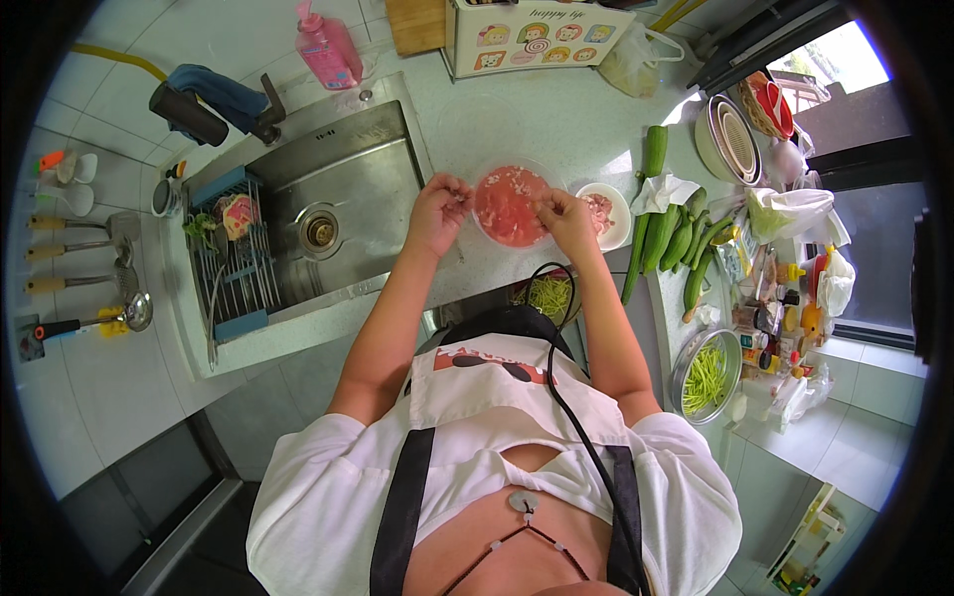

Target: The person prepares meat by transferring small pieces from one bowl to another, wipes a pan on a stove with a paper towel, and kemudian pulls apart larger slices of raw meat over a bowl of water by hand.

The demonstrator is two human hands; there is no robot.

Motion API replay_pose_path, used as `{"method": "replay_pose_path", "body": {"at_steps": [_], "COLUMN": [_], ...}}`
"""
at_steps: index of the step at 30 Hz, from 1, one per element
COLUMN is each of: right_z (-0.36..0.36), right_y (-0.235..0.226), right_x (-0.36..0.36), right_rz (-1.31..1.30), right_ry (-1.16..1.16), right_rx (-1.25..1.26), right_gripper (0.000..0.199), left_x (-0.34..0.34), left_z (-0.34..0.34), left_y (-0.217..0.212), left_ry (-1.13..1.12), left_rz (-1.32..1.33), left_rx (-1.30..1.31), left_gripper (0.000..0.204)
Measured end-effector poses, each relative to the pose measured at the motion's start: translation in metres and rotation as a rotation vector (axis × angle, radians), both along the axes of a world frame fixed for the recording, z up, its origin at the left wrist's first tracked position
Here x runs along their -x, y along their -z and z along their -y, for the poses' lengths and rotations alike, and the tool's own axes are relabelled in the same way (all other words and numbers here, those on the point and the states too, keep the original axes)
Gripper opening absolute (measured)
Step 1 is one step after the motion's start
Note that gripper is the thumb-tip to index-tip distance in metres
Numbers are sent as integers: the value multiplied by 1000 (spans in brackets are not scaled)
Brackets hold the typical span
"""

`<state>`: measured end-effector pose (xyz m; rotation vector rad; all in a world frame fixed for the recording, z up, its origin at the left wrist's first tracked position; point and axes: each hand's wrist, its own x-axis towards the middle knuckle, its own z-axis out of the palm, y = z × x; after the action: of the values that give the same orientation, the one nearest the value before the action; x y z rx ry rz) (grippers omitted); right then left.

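Note:
A clear bowl [509,206] of pink minced meat stands on the pale counter in front of me. My left hand [440,207] rests at the bowl's left rim with fingers curled. My right hand [562,215] is at its right rim, fingertips over the meat. Whether either hand pinches any meat I cannot tell. A small white bowl [608,214] with more pink meat sits just right of my right hand.
A steel sink [343,209] with a dish rack [234,258] lies to the left. Long green gourds [668,233] lie to the right, beside a metal bowl of shredded green vegetable [706,375]. A pink soap bottle [328,48] stands at the back. Utensils hang on the left wall.

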<state>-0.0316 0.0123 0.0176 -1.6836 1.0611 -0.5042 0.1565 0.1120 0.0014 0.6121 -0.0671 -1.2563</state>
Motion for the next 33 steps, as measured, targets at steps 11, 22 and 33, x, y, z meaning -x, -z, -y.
{"method": "replay_pose_path", "body": {"at_steps": [11, 22, 33], "right_z": [-8, 16, 1], "right_y": [-9, -12, -2], "right_x": [9, 63, 19], "right_rz": [-127, -496, -379], "right_ry": [62, 324, 27], "right_rx": [84, 496, 547], "right_gripper": [12, 19, 17], "left_x": [-7, -5, -4], "left_z": [-7, -8, -11], "left_y": [11, 11, 25], "left_ry": [-41, -127, -37], "left_rz": [-168, -120, -61], "left_rx": [-43, -258, -265], "left_gripper": [10, 4, 12]}}
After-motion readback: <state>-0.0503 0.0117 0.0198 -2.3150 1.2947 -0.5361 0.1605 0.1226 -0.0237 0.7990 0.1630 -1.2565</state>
